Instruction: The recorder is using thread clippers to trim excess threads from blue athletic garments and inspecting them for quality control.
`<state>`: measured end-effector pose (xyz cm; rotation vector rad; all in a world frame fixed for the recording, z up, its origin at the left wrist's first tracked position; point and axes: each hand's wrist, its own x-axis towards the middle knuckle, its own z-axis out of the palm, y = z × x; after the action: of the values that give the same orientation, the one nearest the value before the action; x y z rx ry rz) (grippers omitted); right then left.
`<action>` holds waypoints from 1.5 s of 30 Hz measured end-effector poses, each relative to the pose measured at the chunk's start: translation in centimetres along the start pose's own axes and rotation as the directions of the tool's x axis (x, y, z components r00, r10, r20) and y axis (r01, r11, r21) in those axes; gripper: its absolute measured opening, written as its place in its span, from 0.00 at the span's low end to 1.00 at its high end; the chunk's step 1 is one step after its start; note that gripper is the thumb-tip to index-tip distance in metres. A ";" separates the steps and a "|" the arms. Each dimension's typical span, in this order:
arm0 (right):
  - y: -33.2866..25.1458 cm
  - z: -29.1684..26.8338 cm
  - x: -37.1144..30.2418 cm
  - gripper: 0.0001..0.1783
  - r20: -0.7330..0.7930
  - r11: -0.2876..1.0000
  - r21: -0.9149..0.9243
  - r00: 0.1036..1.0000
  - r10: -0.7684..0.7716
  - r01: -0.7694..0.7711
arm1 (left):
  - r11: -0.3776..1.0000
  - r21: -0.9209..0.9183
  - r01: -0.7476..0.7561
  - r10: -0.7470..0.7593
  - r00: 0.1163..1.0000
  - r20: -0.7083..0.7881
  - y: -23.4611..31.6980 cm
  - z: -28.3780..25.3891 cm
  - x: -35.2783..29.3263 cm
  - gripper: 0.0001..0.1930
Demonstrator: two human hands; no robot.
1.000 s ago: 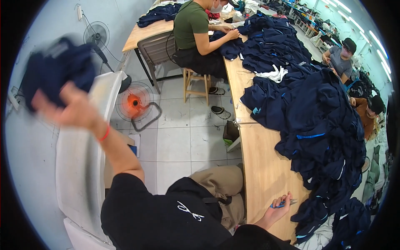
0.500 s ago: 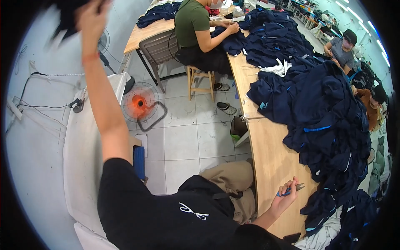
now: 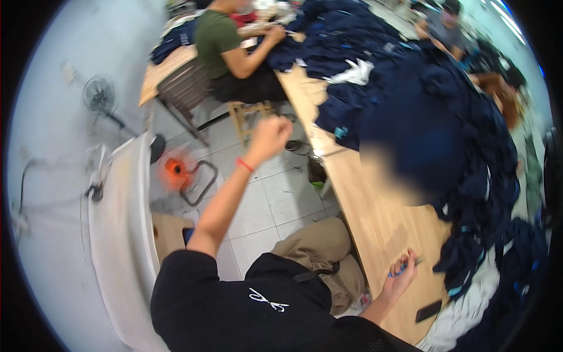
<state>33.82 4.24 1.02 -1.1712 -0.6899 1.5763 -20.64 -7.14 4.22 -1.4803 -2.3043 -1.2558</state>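
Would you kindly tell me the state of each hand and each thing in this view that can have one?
left hand: raised, closed in a fist, seemingly empty
right hand: on the table, gripping blue scissors
navy garment: blurred, in mid-air over the wooden table
navy clothes pile: heaped along the table
orange fan: on the floor, blurred

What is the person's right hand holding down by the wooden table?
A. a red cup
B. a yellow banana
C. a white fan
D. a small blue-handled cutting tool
D: the right hand is closed around a small blue-handled tool, resting at the edge of the wooden table.
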 end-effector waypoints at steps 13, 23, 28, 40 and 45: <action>3.5 -10.2 -6.6 0.17 -0.339 0.927 -0.357 0.941 -0.015 -0.114 | 0.887 -0.459 -0.058 0.169 0.964 0.205 21.9 31.5 -4.9 0.19; 1.8 -11.7 -4.5 0.16 -0.371 0.958 -0.266 0.929 -0.002 -0.104 | 0.762 -0.496 -0.416 0.528 0.843 0.104 27.4 27.0 -0.5 0.09; 0.9 -8.8 -1.8 0.15 -0.283 0.975 -0.219 0.959 -0.029 -0.035 | 0.746 -0.661 -0.084 0.358 0.887 0.292 28.8 20.8 -7.3 0.09; 3.2 -7.5 -1.5 0.16 -0.216 0.977 -0.214 0.976 -0.026 -0.021 | 0.768 -0.640 0.030 0.322 0.846 0.426 25.9 19.7 -7.9 0.11; 4.0 -7.6 -2.1 0.19 -0.250 0.982 -0.184 0.968 -0.005 -0.043 | 0.627 -0.776 -0.072 0.629 0.635 0.449 27.7 17.3 -9.9 0.11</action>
<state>39.33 0.09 -4.46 -1.4917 -0.6722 1.3692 11.98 2.90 3.89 -2.9940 -1.5716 -1.7434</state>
